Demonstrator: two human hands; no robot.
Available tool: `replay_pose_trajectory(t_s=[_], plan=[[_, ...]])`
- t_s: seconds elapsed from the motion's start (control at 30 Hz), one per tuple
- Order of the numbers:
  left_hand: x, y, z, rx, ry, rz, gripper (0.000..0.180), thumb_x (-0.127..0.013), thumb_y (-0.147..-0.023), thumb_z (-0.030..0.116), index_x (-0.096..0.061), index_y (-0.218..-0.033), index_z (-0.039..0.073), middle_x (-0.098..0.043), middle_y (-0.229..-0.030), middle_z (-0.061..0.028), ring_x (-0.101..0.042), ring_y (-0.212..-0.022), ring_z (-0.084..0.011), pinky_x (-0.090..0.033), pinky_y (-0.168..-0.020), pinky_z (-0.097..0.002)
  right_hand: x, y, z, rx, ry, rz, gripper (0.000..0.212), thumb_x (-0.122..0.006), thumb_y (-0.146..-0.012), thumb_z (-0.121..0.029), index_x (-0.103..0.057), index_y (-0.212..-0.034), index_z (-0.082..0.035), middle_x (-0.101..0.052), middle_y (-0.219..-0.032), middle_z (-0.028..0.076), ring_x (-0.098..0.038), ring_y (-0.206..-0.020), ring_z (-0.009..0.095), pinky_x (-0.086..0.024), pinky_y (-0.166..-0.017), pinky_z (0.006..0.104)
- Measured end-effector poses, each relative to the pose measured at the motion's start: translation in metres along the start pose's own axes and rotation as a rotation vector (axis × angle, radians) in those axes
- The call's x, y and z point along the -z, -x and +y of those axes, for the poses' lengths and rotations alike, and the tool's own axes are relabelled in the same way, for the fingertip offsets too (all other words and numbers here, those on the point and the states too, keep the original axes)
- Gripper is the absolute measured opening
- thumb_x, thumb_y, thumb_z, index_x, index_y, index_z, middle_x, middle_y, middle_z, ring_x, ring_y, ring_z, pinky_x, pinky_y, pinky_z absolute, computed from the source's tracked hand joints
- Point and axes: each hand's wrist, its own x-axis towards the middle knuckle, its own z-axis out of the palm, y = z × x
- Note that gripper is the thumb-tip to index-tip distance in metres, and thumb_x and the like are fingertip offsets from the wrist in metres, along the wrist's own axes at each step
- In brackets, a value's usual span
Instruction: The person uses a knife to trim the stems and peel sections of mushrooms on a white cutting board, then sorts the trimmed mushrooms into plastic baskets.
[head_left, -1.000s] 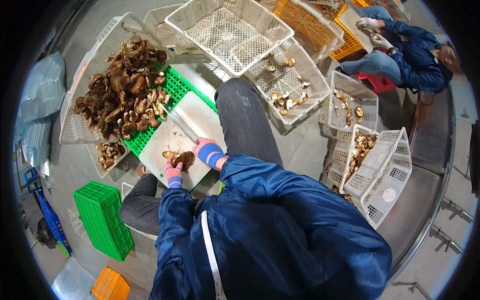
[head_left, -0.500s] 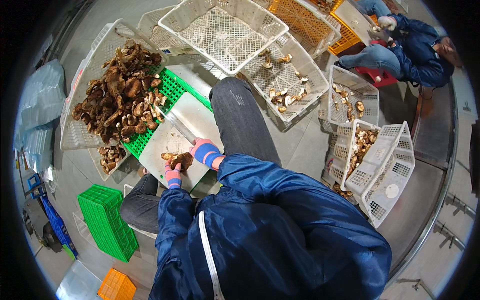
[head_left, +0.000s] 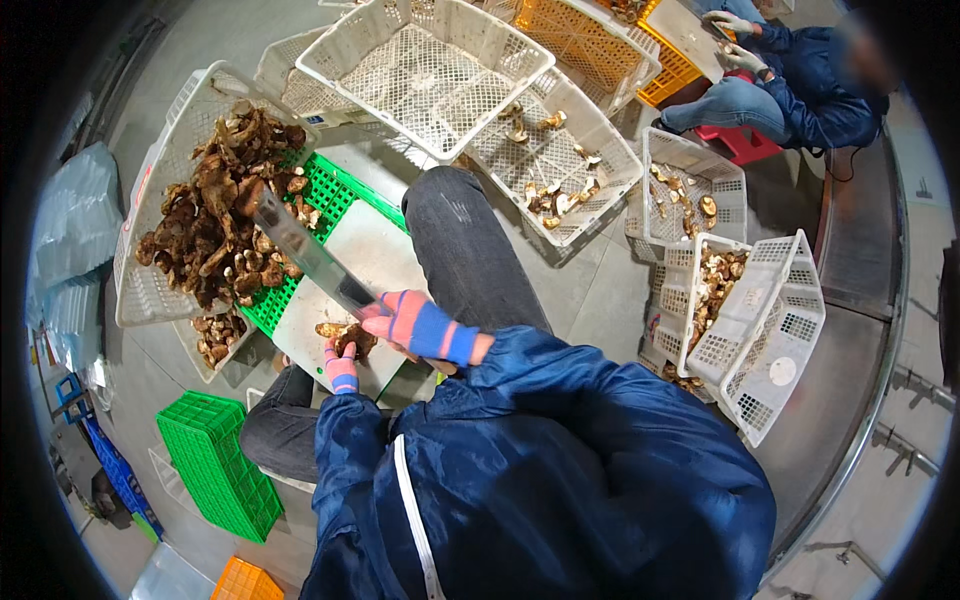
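My right hand [head_left: 425, 328], in a pink and blue striped glove, is closed round the handle of a knife [head_left: 312, 247]. Its broad blade is raised above the board and slants toward the far left. My left hand [head_left: 342, 368], gloved alike, pinches a brown mushroom [head_left: 362, 342] against the white cutting board [head_left: 368, 245]. The mushroom's pale stem points left. Under the board lies a green plastic crate [head_left: 335, 188]. A large heap of brown mushrooms [head_left: 215, 205] spills from a tilted white basket [head_left: 130, 270] just beyond.
White baskets [head_left: 440, 150] stand in an arc ahead and to the right, several with cut mushroom pieces [head_left: 550, 200]. Stacked green crates [head_left: 215, 465] and an orange crate [head_left: 245, 580] sit at the left. At the far right, a gloved co-worker [head_left: 800, 100] sits on a red stool [head_left: 735, 145].
My right hand has lifted the knife up off the board and moved slightly right. My left hand still holds the mushroom on the board. The co-worker's hands have come together.
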Motion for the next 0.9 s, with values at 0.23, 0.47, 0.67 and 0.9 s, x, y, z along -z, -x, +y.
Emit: replay_pose_trajectory(t_s=[0.23,0.47,0.67,0.9], plan=[[-0.01,0.006,0.03,-0.036,-0.08,-0.011,0.045,-0.062,-0.067,0.013,-0.044,-0.107,0.002,-0.052,-0.096,-0.0122,-0.049,-0.087,-0.02,-0.038,-0.078,-0.0272,0.136,0.079,-0.028,0.455,-1.057,0.077,0.023,-0.041,-0.08,-0.024,-0.043,-0.063,-0.008,-0.028,-0.041,0.001,-0.029,-0.031,0.016,-0.031,-0.035,0.0314],[0.005,0.008,0.019,-0.012,-0.02,0.02,0.049,-0.063,-0.064,0.014,-0.044,-0.108,0.002,-0.051,-0.098,-0.0117,-0.047,-0.09,-0.0198,-0.036,-0.081,-0.0273,0.209,0.069,0.13,-0.111,-1.115,0.786,0.034,-0.044,-0.076,-0.025,-0.028,-0.048,-0.015,-0.022,-0.039,-0.002,-0.022,-0.031,0.011,-0.02,-0.033,0.0251],[-0.007,-0.007,0.013,-0.078,-0.038,0.007,0.05,-0.063,-0.065,0.012,-0.043,-0.109,0.001,-0.052,-0.096,-0.0118,-0.049,-0.085,-0.019,-0.039,-0.077,-0.0273,0.198,0.089,0.225,-0.361,-1.336,0.576,0.042,-0.048,-0.072,-0.032,-0.034,-0.04,-0.01,-0.031,-0.036,0.005,-0.034,-0.033,0.019,-0.029,-0.036,0.0297],[-0.015,0.0,0.016,-0.045,0.219,-0.05,0.049,-0.064,-0.064,0.01,-0.044,-0.107,-0.001,-0.053,-0.094,-0.0123,-0.049,-0.085,-0.0189,-0.039,-0.077,-0.0271,0.204,0.102,0.181,-0.094,-1.791,0.132,0.041,-0.047,-0.075,-0.028,-0.028,-0.041,-0.016,-0.027,-0.037,-0.004,-0.028,-0.032,0.01,-0.027,-0.038,0.0232]])
